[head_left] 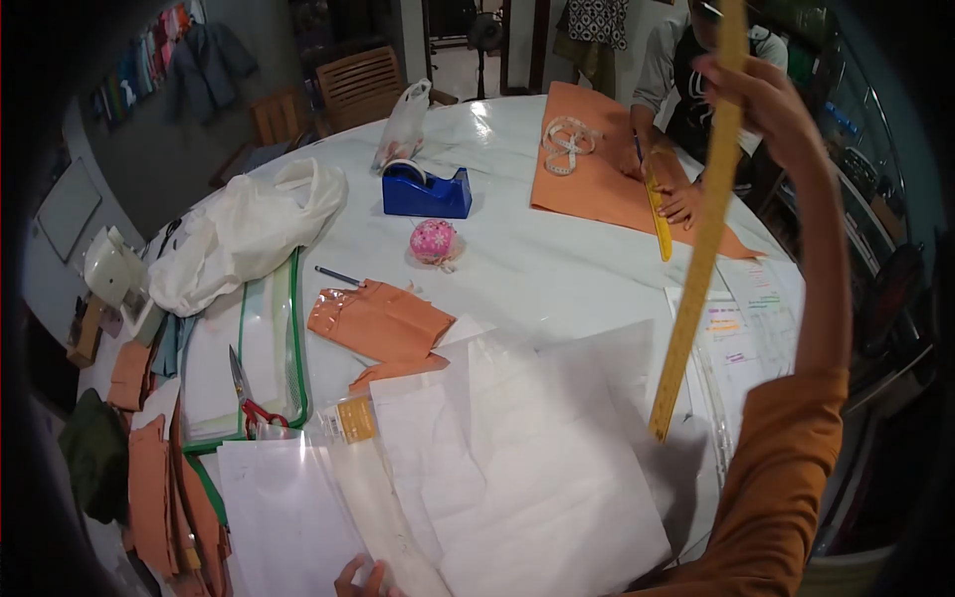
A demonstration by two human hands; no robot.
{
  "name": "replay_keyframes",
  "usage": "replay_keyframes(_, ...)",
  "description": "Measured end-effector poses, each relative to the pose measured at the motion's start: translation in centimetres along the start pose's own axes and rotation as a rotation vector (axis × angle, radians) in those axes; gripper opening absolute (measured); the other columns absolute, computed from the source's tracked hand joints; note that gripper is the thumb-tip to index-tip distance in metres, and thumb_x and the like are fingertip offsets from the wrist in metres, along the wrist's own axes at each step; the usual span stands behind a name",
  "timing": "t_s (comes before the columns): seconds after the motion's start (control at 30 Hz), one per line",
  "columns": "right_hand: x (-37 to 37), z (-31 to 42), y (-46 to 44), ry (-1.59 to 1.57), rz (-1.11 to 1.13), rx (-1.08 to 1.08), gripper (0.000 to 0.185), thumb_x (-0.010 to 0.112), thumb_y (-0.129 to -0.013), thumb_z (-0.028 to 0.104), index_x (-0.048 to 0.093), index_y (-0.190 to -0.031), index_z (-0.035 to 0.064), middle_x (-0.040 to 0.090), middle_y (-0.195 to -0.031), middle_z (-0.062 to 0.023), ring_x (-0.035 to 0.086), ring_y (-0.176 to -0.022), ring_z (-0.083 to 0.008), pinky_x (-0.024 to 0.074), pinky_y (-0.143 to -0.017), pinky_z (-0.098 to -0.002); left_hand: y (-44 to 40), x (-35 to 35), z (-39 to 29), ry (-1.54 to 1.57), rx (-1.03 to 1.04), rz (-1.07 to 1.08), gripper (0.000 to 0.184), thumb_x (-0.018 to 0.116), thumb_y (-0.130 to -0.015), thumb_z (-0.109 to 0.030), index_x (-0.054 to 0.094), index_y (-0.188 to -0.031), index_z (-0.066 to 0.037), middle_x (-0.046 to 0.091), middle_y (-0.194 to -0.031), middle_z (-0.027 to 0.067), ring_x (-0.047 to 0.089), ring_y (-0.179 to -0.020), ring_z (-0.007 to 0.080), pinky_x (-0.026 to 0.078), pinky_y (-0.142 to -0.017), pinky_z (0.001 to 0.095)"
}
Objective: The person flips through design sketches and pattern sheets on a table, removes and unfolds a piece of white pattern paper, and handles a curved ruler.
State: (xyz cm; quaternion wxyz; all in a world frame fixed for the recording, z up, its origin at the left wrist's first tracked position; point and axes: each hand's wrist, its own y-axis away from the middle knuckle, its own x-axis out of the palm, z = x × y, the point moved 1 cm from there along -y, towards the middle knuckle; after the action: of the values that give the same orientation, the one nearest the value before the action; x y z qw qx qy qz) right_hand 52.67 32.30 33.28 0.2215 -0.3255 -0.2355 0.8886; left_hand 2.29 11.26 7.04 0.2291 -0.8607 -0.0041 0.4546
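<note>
My right hand [779, 111], raised at the upper right, is closed around a long yellow ruler [693, 298]. The ruler slants down over the table, its lower end above the right side of a large sheet of white paper [557, 468]. At the bottom edge my left hand [360, 579] shows only some fingers, apart, by white paper sheets [284, 507] and a clear plastic sleeve with an orange label [355, 420]; the rest is out of frame. Cut orange fabric pieces [383, 323] lie beyond the paper, a pen [339, 277] beside them.
Across the table, a person [681, 204] holds a pen and yellow ruler on orange fabric [572, 189] with a measuring tape [569, 145]. A blue tape dispenser [428, 194], pink pincushion [434, 241], red-handled scissors [261, 413], white plastic bag [244, 234] and green-edged folder [301, 348] lie around.
</note>
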Motion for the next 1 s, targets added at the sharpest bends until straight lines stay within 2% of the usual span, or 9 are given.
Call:
replay_keyframes(0.03, -2.7, 1.2, 1.2, 0.063, 0.133, 0.04, 0.034, 0.062, -0.087, 0.029, 0.06, -0.102, -0.0023, 0.062, -0.076, -0.0074, 0.054, -0.049, -0.0058, 0.0397, -0.039, -0.0158, 0.3, 0.0, 0.0, 0.095, -0.062, -0.018, 0.036, 0.05, -0.081, 0.006, 0.062, -0.115, 0.002, 0.056, -0.119, 0.0205, 0.055, -0.078, 0.0261, 0.047, -0.06, 0.032)
replay_keyframes(0.17, -8.2, 6.0, 8.5, 0.161, 0.036, 0.162, 0.037, 0.063, -0.087, 0.029, 0.057, -0.106, -0.0016, 0.061, -0.073, -0.0072, 0.05, -0.042, -0.005, 0.0373, -0.036, -0.0158, 0.9, 0.2, 0.6, 0.269, -0.197, -0.022, 0.038, 0.054, -0.08, 0.003, 0.063, -0.117, 0.0, 0.053, -0.125, 0.017, 0.052, -0.073, 0.0189, 0.045, -0.059, 0.0292)
replay_keyframes(0.23, -11.0, 8.2, 11.7, 0.189, -0.094, 0.145, 0.032, 0.063, -0.089, 0.025, 0.054, -0.109, 0.0012, 0.062, -0.076, -0.0095, 0.056, -0.048, -0.0072, 0.0439, -0.04, -0.0162, 1.2, 0.2, 0.6, 0.269, -0.202, -0.006, 0.038, 0.056, -0.08, 0.001, 0.063, -0.118, 0.0, 0.052, -0.127, 0.016, 0.052, -0.072, 0.0175, 0.045, -0.058, 0.0278)
replay_keyframes(0.33, -14.0, 9.5, 17.3, 0.211, -0.427, -0.056, 0.023, 0.06, -0.092, 0.019, 0.054, -0.107, 0.0023, 0.063, -0.086, -0.0109, 0.054, -0.052, -0.0076, 0.0421, -0.043, -0.0163, 1.5, 0.3, 0.8, 0.284, -0.185, -0.001, 0.04, 0.056, -0.081, 0.0, 0.062, -0.121, -0.002, 0.052, -0.128, 0.0151, 0.053, -0.071, 0.0165, 0.045, -0.058, 0.0261)
replay_keyframes(0.4, -12.6, 9.5, 20.6, 0.323, -0.609, -0.145, 0.02, 0.059, -0.092, 0.018, 0.054, -0.106, 0.0039, 0.063, -0.089, -0.0118, 0.057, -0.057, -0.0089, 0.0441, -0.046, -0.0157, 1.5, 0.4, 0.7, 0.287, -0.168, -0.013, 0.042, 0.057, -0.081, -0.001, 0.062, -0.122, -0.005, 0.051, -0.128, 0.0148, 0.053, -0.072, 0.0159, 0.045, -0.057, 0.0253)
replay_keyframes(0.43, -11.4, 8.9, 22.1, 0.3, -0.56, -0.184, 0.023, 0.059, -0.092, 0.017, 0.052, -0.108, 0.0027, 0.063, -0.084, -0.0132, 0.064, -0.06, -0.0133, 0.0529, -0.048, -0.0191, 1.5, 0.2, 0.6, 0.248, -0.139, -0.015, 0.043, 0.057, -0.081, -0.001, 0.062, -0.123, -0.006, 0.052, -0.128, 0.0145, 0.053, -0.071, 0.0154, 0.045, -0.057, 0.0254)
replay_keyframes(0.57, -5.9, 5.2, 25.5, 0.105, -0.626, -0.064, 0.015, 0.056, -0.092, 0.01, 0.054, -0.106, 0.0025, 0.059, -0.099, -0.0134, 0.066, -0.075, -0.0198, 0.0571, -0.068, -0.0274, 1.5, 0.1, 0.7, 0.194, -0.142, -0.008, 0.044, 0.058, -0.08, -0.001, 0.062, -0.123, -0.01, 0.052, -0.128, 0.0136, 0.053, -0.066, 0.0143, 0.045, -0.055, 0.0256)
replay_keyframes(0.7, -2.7, -0.1, 25.7, 0.045, -0.592, -0.136, 0.012, 0.051, -0.093, 0.002, 0.058, -0.102, -0.0033, 0.062, -0.1, -0.0155, 0.069, -0.08, -0.0226, 0.0601, -0.072, -0.0308, 1.7, 0.2, 0.8, 0.189, -0.134, 0.005, 0.044, 0.059, -0.08, -0.001, 0.062, -0.123, -0.01, 0.052, -0.128, 0.0134, 0.051, -0.06, 0.0142, 0.045, -0.054, 0.0261)
replay_keyframes(1.0, -0.2, -5.1, 23.6, 0.08, -0.5, -0.059, 0.011, 0.051, -0.094, 0.002, 0.058, -0.1, -0.0045, 0.064, -0.094, -0.0132, 0.068, -0.081, -0.0189, 0.0568, -0.077, -0.029, 0.9, 0.2, 0.1, 0.22, -0.187, -0.017, 0.041, 0.058, -0.08, 0.0, 0.064, -0.12, -0.008, 0.053, -0.124, 0.0164, 0.052, -0.063, 0.0161, 0.044, -0.053, 0.0267)
